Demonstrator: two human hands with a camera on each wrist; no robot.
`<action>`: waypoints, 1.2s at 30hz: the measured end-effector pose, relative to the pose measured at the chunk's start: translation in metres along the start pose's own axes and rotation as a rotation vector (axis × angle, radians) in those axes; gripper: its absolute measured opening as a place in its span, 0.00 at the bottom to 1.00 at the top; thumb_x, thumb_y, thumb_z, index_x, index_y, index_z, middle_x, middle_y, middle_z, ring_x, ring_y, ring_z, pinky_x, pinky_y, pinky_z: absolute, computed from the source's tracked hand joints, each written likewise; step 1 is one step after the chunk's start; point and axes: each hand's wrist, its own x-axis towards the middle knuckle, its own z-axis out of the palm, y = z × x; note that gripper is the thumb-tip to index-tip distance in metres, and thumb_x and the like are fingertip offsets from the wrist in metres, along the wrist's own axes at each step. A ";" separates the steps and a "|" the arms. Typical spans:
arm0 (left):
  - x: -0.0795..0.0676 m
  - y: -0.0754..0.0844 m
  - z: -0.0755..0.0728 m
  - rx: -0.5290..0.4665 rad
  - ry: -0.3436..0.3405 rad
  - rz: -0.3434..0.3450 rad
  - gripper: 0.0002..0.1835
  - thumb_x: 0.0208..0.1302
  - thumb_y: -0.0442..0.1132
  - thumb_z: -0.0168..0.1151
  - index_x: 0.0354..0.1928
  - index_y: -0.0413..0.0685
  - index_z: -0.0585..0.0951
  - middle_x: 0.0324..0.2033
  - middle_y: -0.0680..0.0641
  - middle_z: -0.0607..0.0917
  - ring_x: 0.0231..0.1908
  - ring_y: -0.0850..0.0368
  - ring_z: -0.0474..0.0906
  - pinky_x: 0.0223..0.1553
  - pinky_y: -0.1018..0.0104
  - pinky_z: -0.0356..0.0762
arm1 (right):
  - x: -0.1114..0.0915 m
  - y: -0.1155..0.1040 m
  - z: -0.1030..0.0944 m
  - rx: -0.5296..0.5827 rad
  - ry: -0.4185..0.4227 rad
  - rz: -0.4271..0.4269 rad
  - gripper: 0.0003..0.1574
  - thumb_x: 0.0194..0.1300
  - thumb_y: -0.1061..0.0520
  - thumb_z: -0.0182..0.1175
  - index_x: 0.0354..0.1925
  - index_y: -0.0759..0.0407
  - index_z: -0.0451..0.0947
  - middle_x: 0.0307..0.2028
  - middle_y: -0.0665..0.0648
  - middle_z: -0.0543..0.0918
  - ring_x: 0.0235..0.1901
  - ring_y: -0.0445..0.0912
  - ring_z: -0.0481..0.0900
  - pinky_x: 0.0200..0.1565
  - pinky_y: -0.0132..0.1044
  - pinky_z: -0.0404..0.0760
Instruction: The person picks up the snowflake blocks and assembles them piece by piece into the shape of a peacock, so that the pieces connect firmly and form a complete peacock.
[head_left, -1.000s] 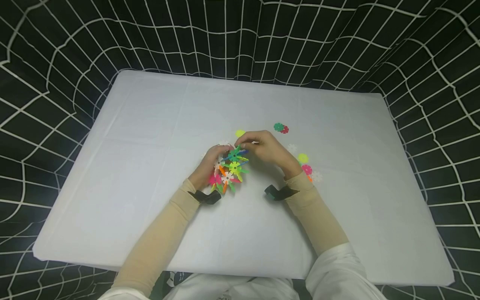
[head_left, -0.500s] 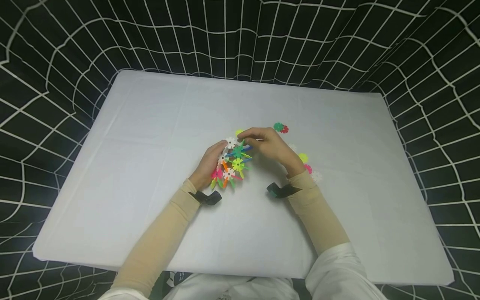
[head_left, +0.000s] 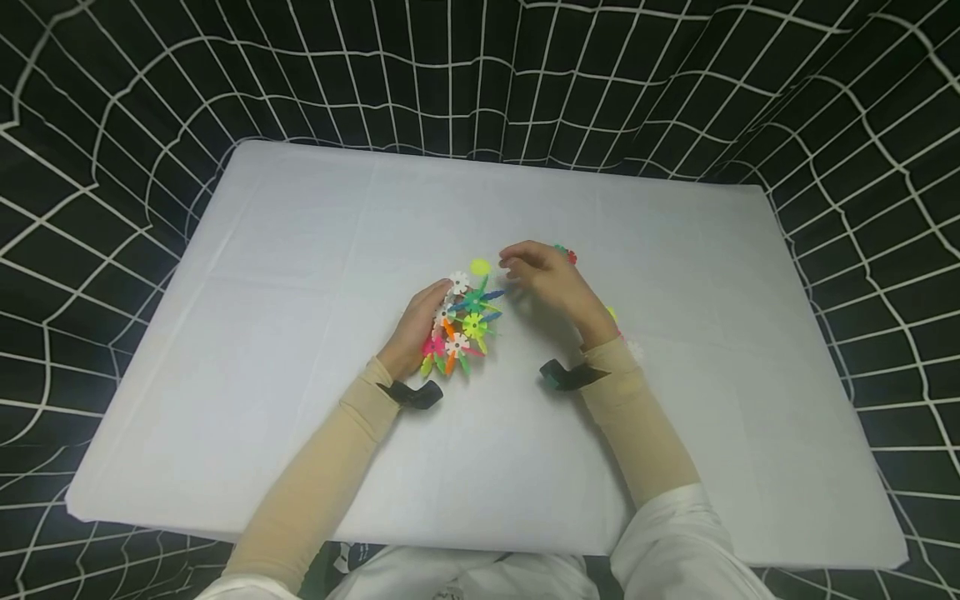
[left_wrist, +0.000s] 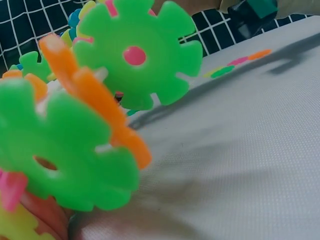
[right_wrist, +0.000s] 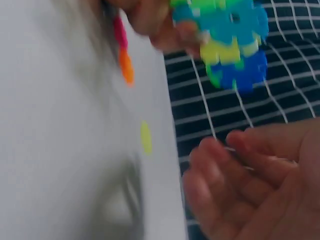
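Note:
In the head view my left hand (head_left: 414, 333) grips a cluster of interlocking snowflake discs (head_left: 474, 325) from its left side, over the middle of the table. Its pieces are green, blue, white, yellow, orange and pink, slotted into each other at angles. Close up in the left wrist view, green discs (left_wrist: 135, 55) and an orange disc (left_wrist: 100, 100) hide most of that hand. My right hand (head_left: 551, 279) is apart from the cluster, up and to its right. In the right wrist view its fingers (right_wrist: 210, 170) are loosely bent with nothing between them.
A loose yellow disc (head_left: 480, 267) lies just beyond the cluster. Behind the right hand, a red disc (head_left: 572, 257) and a green one are partly hidden. By the right wrist, a white disc (head_left: 636, 350) peeks out. Dark netted walls (head_left: 480, 83) surround the white table (head_left: 300, 250).
My right hand has drawn away from the cluster, up and to the right. The cluster has shifted slightly up and turned in the left hand, bringing a white disc at its top into view.

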 end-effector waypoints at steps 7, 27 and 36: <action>-0.001 0.001 0.001 -0.023 -0.007 -0.008 0.37 0.76 0.58 0.46 0.79 0.49 0.56 0.80 0.51 0.55 0.80 0.57 0.46 0.81 0.61 0.45 | 0.006 0.027 -0.028 -0.263 0.069 0.152 0.29 0.78 0.48 0.48 0.70 0.57 0.68 0.71 0.63 0.70 0.72 0.59 0.65 0.73 0.59 0.65; 0.000 0.002 0.003 -0.106 -0.025 -0.011 0.35 0.78 0.54 0.45 0.79 0.47 0.55 0.80 0.51 0.54 0.80 0.57 0.45 0.81 0.61 0.45 | 0.009 0.053 -0.037 -0.611 0.162 0.202 0.32 0.70 0.50 0.57 0.67 0.62 0.72 0.62 0.70 0.71 0.58 0.62 0.68 0.59 0.59 0.73; 0.000 0.002 0.003 -0.095 -0.027 -0.011 0.35 0.78 0.55 0.45 0.79 0.47 0.55 0.80 0.52 0.54 0.81 0.58 0.44 0.81 0.61 0.44 | 0.010 0.051 -0.033 -0.557 0.160 0.158 0.32 0.65 0.57 0.56 0.66 0.65 0.71 0.59 0.70 0.74 0.59 0.64 0.70 0.62 0.61 0.72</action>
